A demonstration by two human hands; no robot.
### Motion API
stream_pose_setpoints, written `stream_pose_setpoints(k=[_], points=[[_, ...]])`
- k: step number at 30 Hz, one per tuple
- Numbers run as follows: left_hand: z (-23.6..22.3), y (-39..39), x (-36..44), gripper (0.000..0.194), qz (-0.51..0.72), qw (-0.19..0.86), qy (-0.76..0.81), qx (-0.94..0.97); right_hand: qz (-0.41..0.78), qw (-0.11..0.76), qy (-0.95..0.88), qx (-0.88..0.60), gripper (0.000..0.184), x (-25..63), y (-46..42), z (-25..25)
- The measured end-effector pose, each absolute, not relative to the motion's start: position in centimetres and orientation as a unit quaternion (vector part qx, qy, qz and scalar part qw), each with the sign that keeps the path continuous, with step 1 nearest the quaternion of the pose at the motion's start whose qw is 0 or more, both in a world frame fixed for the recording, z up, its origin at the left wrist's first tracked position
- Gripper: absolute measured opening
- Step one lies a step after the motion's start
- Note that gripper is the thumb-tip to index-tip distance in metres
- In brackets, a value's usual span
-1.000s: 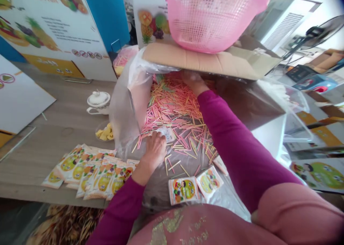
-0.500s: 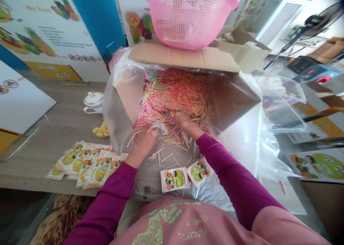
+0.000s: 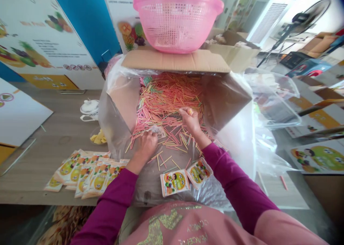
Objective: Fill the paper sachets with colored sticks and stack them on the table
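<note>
Left hand point(image 3: 147, 143): holding a small packet point(image 3: 159, 132) by its left end, low in the mouth of the carton point(image 3: 174, 61). Fingers cover that end; packet's mouth not legible.

Right hand point(image 3: 192, 122): curled closed just above the sticks point(image 3: 169, 99), a yellow bit point(image 3: 190, 112) showing at the fist. Probably stick ends; the fingers hide the rest.

Sticks: heaped inside the carton, thinning toward the near side, where they lie loose on the plastic liner point(image 3: 238, 141). Back of heap shaded beneath the flap.

Two printed packets point(image 3: 175, 183) lie nearer the body. More packets point(image 3: 98, 177) overlap at left, partly hidden by the left sleeve point(image 3: 114, 202). Dish point(image 3: 94, 137) partly covered by liner.
</note>
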State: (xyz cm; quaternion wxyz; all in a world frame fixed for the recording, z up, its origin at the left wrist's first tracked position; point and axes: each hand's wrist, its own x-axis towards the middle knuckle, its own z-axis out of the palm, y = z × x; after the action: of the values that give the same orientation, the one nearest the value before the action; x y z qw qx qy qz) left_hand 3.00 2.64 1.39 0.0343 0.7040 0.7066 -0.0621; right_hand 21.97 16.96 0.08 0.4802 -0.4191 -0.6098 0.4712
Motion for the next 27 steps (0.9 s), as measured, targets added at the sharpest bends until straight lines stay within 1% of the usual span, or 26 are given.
stream_pose_setpoints(k=[1, 3, 5, 7, 11, 13, 15, 16, 18, 22, 24, 27], points=[[1.3, 2.6, 2.8, 0.037, -0.053, 0.031, 0.715, 0.697, 0.513, 0.504, -0.563, -0.407, 0.047, 22.1, 16.5, -0.3], [1.1, 2.5, 2.7, 0.036, -0.038, 0.026, 0.727, 0.685, 0.553, 0.505, -0.525, -0.403, 0.057, 22.1, 15.6, -1.1], [0.8, 2.3, 2.8, 0.034, -0.031, 0.026, 0.730, 0.682, 0.532, 0.452, -0.594, -0.399, 0.067, 21.8, 14.7, -1.9], [0.4, 2.1, 3.0, 0.034, -0.020, 0.025, 0.729, 0.684, 0.479, 0.386, -0.687, -0.387, 0.075, 21.6, 14.2, -2.5], [-0.6, 2.4, 2.6, 0.031, 0.029, 0.024, 0.732, 0.680, 0.414, 0.293, -0.783, -0.360, 0.069, 21.5, 14.0, -3.2], [-1.3, 3.1, 2.0, 0.024, 0.076, 0.035, 0.740, 0.667, 0.400, 0.254, -0.807, -0.352, 0.070, 21.8, 14.2, -3.2], [-2.1, 3.8, 1.3, 0.019, 0.134, 0.050, 0.750, 0.646, 0.405, 0.235, -0.811, -0.352, 0.073, 22.1, 14.3, -3.0], [-2.4, 4.0, 0.9, 0.018, 0.160, 0.056, 0.752, 0.637, 0.412, 0.240, -0.803, -0.357, 0.073, 22.3, 14.3, -2.8], [-3.0, 4.1, 0.5, 0.018, 0.189, 0.057, 0.750, 0.631, 0.430, 0.280, -0.772, -0.375, 0.073, 22.6, 14.1, -2.2], [-3.2, 2.9, -0.1, 0.020, 0.159, 0.058, 0.717, 0.676, 0.462, 0.393, -0.676, -0.418, 0.070, 23.2, 13.3, -0.4], [-3.1, 2.3, -0.4, 0.022, 0.143, 0.057, 0.700, 0.697, 0.471, 0.418, -0.645, -0.433, 0.068, 23.4, 13.0, 0.2], [-3.3, 2.0, -0.9, 0.024, 0.157, 0.053, 0.690, 0.704, 0.491, 0.432, -0.619, -0.435, 0.069, 23.0, 12.4, 0.3]])
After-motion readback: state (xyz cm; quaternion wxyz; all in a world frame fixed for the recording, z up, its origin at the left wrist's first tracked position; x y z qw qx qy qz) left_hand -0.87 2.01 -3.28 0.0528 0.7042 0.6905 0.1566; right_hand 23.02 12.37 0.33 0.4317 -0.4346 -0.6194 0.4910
